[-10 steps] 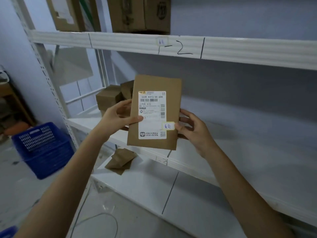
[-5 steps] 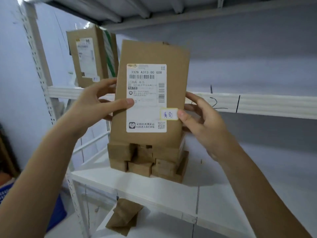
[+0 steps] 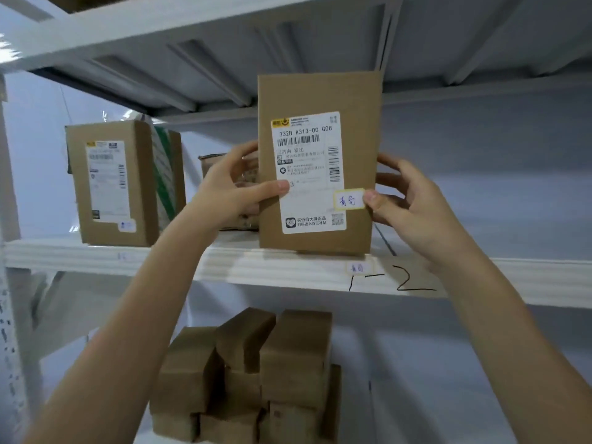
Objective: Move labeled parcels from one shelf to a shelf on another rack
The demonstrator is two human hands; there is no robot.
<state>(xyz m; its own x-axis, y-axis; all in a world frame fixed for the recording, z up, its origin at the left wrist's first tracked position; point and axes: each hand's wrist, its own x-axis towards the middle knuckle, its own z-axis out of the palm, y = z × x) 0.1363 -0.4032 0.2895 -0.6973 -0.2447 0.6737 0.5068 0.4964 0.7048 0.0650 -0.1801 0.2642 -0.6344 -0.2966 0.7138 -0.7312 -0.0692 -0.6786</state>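
A flat brown cardboard parcel (image 3: 317,91) with a white shipping label and a small yellow-edged sticker stands upright, its bottom edge at the front of the white shelf (image 3: 256,267) marked "1-2". My left hand (image 3: 230,187) grips its left edge, thumb on the label. My right hand (image 3: 413,203) grips its right edge, thumb beside the sticker. Whether the parcel rests on the shelf or hovers just above it I cannot tell.
A taller labeled box (image 3: 112,184) stands at the left of the same shelf, and another parcel (image 3: 224,161) sits behind my left hand. Several small brown boxes (image 3: 250,373) are stacked on the shelf below. The underside of a higher shelf (image 3: 224,52) is close above.
The parcel has gone up from the lower shelf level to the "1-2" shelf, both hands still holding it. My view has tilted upward.
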